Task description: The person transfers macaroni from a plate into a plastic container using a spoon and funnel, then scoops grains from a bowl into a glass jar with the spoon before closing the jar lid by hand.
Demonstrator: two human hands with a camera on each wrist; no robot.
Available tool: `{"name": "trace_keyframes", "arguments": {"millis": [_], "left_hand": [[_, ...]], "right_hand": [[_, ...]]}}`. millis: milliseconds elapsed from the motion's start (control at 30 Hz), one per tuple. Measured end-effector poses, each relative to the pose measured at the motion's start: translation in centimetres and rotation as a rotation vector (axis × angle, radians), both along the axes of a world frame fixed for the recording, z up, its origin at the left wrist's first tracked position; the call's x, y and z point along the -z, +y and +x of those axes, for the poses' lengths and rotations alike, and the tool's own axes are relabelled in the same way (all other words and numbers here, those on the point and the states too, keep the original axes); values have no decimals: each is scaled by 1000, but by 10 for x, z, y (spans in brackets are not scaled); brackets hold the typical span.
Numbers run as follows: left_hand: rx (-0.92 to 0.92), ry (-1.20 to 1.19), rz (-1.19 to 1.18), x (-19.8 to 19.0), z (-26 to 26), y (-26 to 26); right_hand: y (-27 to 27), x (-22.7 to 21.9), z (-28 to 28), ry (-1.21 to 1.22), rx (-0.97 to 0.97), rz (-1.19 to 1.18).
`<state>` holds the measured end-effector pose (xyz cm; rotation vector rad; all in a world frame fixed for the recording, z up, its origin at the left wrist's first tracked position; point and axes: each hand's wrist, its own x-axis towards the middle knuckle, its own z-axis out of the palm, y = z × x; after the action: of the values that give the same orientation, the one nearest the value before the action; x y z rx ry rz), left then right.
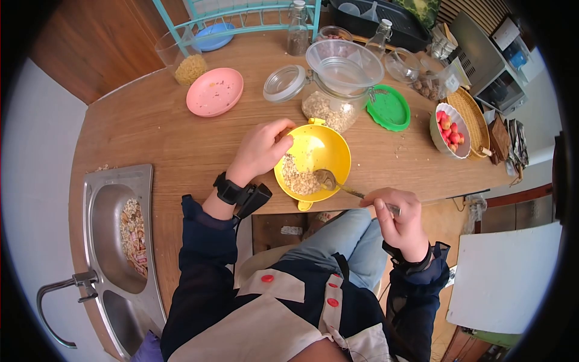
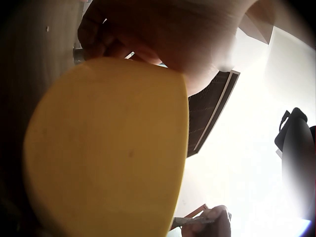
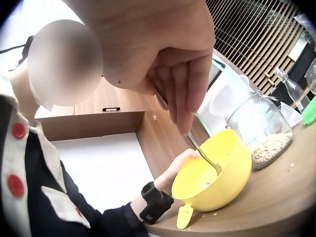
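Note:
A yellow bowl (image 1: pixel 322 148) with small tab handles stands near the table's front edge, oat flakes (image 1: pixel 298 178) gathered in its lower left part. On the bowl's left rim, my left hand (image 1: pixel 260 149) grips with thumb and fingers; the left wrist view is mostly filled by the bowl's outer wall (image 2: pixel 106 148). My right hand (image 1: pixel 401 218) holds a metal spoon (image 1: pixel 350 190) by its handle, and the spoon's head lies inside the bowl among the flakes. From the right wrist view, the right hand's (image 3: pixel 173 74) fingers curl around the handle above the bowl.
Behind the bowl, a glass jar (image 1: pixel 329 108) of oats carries a clear plastic bowl (image 1: pixel 344 63). Around it lie a glass lid (image 1: pixel 284 82), a green lid (image 1: pixel 389 108) and a pink plate (image 1: pixel 215 92). Red fruit fills a white bowl (image 1: pixel 463 146) at right; a sink (image 1: pixel 108 211) is at left.

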<state>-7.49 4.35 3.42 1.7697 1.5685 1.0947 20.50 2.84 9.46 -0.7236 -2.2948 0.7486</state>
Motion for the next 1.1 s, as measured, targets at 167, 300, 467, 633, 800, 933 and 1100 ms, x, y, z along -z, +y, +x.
{"name": "trace_keyframes", "arguments": {"millis": [167, 300, 467, 633, 800, 933, 1100], "left_hand": [[-86, 31, -111, -6, 0, -3], [-107, 36, -185, 0, -4, 0], [-134, 21, -230, 1, -6, 0], [-144, 10, -253, 5, -8, 3], [-119, -20, -268, 9, -7, 4], [-58, -63, -245, 12, -7, 5], [-17, -70, -270, 14, -9, 6]], "right_hand": [[4, 16, 3, 142, 69, -227], [2, 33, 8, 199, -16, -172], [-12, 55, 8, 300, 4, -154], [-32, 80, 0, 464, 86, -309], [-43, 96, -17, 699, 163, -533], [-32, 108, -19, 966, 256, -837], [-20, 104, -8, 1056, 301, -919]]}}
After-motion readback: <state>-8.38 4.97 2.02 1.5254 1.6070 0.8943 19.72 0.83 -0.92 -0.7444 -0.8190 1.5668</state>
